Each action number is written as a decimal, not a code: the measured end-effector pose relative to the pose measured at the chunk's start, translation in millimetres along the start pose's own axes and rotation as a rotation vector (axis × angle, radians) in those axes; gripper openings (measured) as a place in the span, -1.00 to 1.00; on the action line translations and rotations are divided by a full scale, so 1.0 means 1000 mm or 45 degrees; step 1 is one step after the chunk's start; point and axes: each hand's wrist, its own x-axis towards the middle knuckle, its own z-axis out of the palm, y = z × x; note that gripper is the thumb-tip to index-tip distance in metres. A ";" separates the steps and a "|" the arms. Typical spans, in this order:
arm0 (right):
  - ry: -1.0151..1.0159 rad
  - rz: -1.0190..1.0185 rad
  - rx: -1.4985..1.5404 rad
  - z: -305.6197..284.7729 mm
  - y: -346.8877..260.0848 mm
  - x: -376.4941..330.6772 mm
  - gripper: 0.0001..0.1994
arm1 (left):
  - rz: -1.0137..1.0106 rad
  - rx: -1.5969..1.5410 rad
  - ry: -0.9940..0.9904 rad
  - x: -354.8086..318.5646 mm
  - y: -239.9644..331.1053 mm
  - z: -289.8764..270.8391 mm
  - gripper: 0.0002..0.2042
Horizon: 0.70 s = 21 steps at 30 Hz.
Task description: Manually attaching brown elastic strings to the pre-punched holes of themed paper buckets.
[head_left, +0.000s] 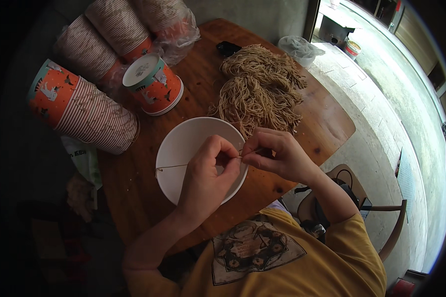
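Your left hand [205,171] and right hand [275,151] pinch a thin string [173,167] — strung across the white tub [179,141] — by the tub's right rim.

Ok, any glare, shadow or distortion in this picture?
Head view, right: bright glare on the ground; head view, lower left: deep shadow; head view, rim: ground lines curve, corners black; head view, centre: left hand, right hand and thin cord readable.

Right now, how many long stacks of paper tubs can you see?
4: front stack at left; behind it, going rightward, second stack, third stack and fourth stack. More may be hidden.
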 end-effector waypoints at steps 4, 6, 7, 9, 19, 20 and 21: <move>0.021 -0.003 0.001 0.001 -0.004 -0.001 -0.91 | -0.116 -0.257 -0.013 0.001 -0.002 0.000 -0.90; 0.054 -0.012 0.005 0.003 -0.001 -0.003 -0.90 | -0.143 -0.294 -0.030 0.003 -0.002 0.000 -0.90; 0.081 -0.023 0.009 0.004 0.001 -0.004 -0.90 | -0.187 -0.335 -0.029 0.003 -0.002 0.001 -0.90; 0.103 -0.040 -0.009 0.005 0.003 -0.006 -0.89 | -0.230 -0.376 -0.031 0.005 -0.002 0.002 -0.91; 0.260 0.072 0.121 0.015 0.006 -0.012 -0.87 | -0.430 -0.523 -0.159 0.007 0.003 -0.003 -0.89; 0.261 0.071 0.122 0.016 0.008 -0.013 -0.87 | -0.437 -0.488 -0.151 0.007 0.004 -0.003 -0.89; 0.276 0.085 0.125 0.016 0.009 -0.013 -0.87 | -0.437 -0.487 -0.151 0.007 0.003 -0.003 -0.89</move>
